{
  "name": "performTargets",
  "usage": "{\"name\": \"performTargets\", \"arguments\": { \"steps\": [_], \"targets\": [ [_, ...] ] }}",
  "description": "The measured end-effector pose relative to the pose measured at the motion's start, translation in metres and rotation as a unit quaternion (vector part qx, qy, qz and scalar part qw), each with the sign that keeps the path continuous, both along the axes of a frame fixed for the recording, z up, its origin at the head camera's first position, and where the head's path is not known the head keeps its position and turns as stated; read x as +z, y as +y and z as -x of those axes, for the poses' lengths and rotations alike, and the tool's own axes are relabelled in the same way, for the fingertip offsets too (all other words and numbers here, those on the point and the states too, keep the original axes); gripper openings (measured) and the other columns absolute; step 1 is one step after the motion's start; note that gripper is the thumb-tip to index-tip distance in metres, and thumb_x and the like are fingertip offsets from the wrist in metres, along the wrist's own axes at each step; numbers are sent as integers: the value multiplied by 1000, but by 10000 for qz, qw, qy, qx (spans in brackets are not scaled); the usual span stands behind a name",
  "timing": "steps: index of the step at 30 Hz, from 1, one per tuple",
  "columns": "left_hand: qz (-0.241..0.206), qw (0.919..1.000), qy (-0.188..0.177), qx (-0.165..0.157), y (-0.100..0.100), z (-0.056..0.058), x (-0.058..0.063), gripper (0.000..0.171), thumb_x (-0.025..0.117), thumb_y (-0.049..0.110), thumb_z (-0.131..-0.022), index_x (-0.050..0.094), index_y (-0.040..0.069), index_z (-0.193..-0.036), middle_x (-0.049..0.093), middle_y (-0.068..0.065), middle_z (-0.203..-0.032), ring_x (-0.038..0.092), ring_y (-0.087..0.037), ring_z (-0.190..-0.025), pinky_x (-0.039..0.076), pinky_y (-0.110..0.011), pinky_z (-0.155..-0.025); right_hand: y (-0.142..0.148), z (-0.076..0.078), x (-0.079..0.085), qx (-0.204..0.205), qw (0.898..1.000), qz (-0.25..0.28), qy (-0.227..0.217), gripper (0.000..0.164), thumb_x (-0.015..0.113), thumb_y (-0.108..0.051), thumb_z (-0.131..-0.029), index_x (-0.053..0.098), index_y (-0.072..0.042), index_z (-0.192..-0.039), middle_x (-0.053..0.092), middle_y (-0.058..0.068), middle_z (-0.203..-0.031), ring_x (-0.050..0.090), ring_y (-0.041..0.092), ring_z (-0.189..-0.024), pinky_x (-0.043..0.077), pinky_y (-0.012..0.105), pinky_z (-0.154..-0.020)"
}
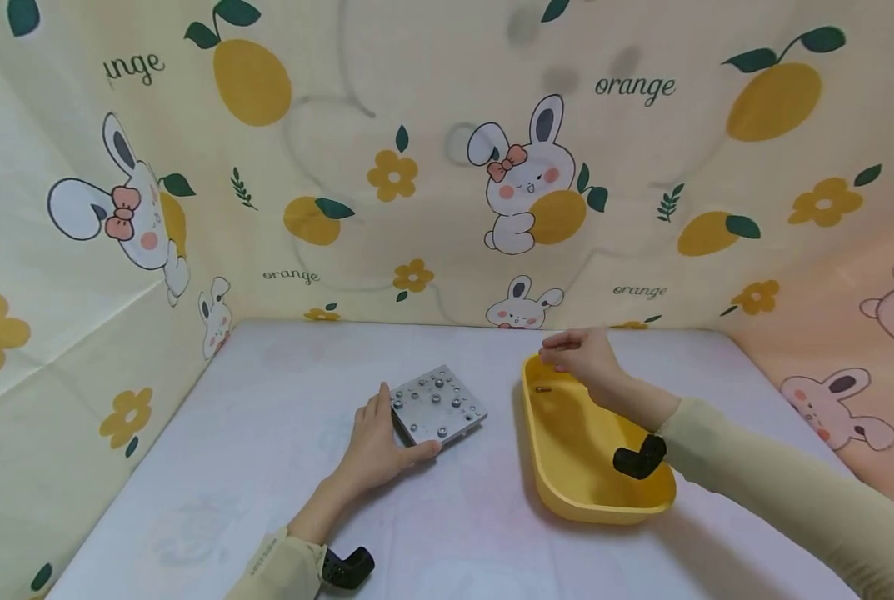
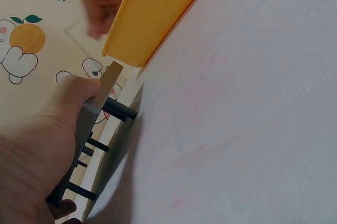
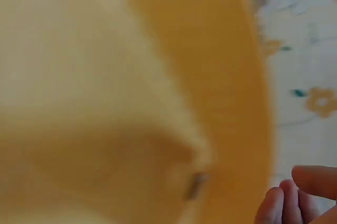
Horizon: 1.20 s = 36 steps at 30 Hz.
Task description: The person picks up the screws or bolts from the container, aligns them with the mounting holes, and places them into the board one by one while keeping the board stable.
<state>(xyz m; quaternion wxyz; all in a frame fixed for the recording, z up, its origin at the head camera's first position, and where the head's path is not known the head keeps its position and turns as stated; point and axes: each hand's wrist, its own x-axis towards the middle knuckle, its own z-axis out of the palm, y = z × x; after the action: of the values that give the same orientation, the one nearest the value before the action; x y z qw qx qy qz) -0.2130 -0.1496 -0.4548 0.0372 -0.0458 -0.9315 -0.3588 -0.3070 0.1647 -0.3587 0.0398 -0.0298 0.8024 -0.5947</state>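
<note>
A square metal plate (image 1: 435, 406) with several screws set in its top is gripped at its left and near edges by my left hand (image 1: 375, 446). Threaded screw shanks (image 2: 120, 109) stick out of its underside, close over the table, in the left wrist view. My right hand (image 1: 587, 358) hovers over the far end of a yellow tray (image 1: 592, 514), its fingers loosely bent with nothing visible between them. Inside the tray near that end lies one small screw (image 1: 542, 389), blurred in the right wrist view.
The white-covered table (image 1: 214, 500) runs back to a cloth wall (image 1: 432, 108) printed with rabbits and oranges. Similar cloth stands at both sides. The tray sits to the right of the plate, with a gap between them.
</note>
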Motion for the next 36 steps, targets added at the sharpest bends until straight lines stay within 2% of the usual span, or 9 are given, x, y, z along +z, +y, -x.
{"name": "performTargets", "arguments": {
  "steps": [2,5,8,12,17,24,29,32,36],
  "targets": [
    [1,10000,-16,9,0,-1,0,132,80,63,-70,7,-7,-154,25,-30,-152,21,-44,-139,25,-56,-110,6,2,-13,115,9995,-198,-216,28,70,2,-89,63,12,-114,71,18,-102,69,18,-89,55,36,-84],
    [-20,10000,-33,2,0,-2,1,131,80,63,-70,7,-8,-154,25,-30,-152,21,-44,-139,25,-56,-110,11,5,-32,143,9990,-396,-173,28,73,7,-85,64,14,-111,70,22,-101,69,22,-90,55,36,-82],
    [-30,10000,-32,1,1,-2,1,131,80,63,-70,7,-7,-154,25,-30,-152,21,-44,-139,25,-56,-110,13,9,-47,69,9978,-653,6,28,76,8,-80,67,12,-107,71,21,-97,69,23,-86,57,30,-74],
    [-40,10000,-76,5,2,-2,1,132,80,64,-69,7,-6,-154,24,-29,-153,21,-43,-140,24,-55,-111,15,10,-58,90,9958,-913,10,31,78,9,-77,68,11,-106,71,20,-96,69,23,-82,56,27,-65],
    [-42,10000,-40,-15,2,-1,2,133,80,64,-69,6,-7,-154,24,-30,-153,22,-43,-139,25,-56,-110,13,9,-63,189,9937,-1103,99,30,80,8,-76,69,10,-104,71,20,-93,69,21,-79,55,25,-65],
    [-37,10000,-24,1,3,-1,2,132,80,64,-70,7,-7,-154,25,-30,-152,22,-44,-139,25,-56,-110,10,14,-68,725,9918,-1033,178,21,77,11,-77,68,11,-96,70,17,-84,68,23,-76,55,25,-66],
    [-52,10000,-43,6,3,-2,1,131,80,62,-70,7,-7,-154,25,-30,-152,22,-44,-139,25,-56,-110,8,14,-71,987,9881,-1159,199,18,75,15,-76,69,7,-90,69,11,-78,67,21,-72,55,25,-64],
    [-51,10000,-21,17,3,-1,1,130,80,62,-71,7,-7,-154,25,-30,-152,22,-45,-139,26,-57,-110,8,15,-71,1124,9823,-1428,461,17,77,14,-75,70,4,-87,69,10,-78,63,18,-71,53,23,-63],
    [-40,10000,-30,47,2,-2,1,130,79,63,-71,8,-7,-154,25,-30,-152,22,-45,-139,26,-57,-110,9,19,-72,1358,9779,-1461,618,16,76,14,-75,69,4,-86,68,11,-78,62,19,-71,53,23,-62]
  ]
}}
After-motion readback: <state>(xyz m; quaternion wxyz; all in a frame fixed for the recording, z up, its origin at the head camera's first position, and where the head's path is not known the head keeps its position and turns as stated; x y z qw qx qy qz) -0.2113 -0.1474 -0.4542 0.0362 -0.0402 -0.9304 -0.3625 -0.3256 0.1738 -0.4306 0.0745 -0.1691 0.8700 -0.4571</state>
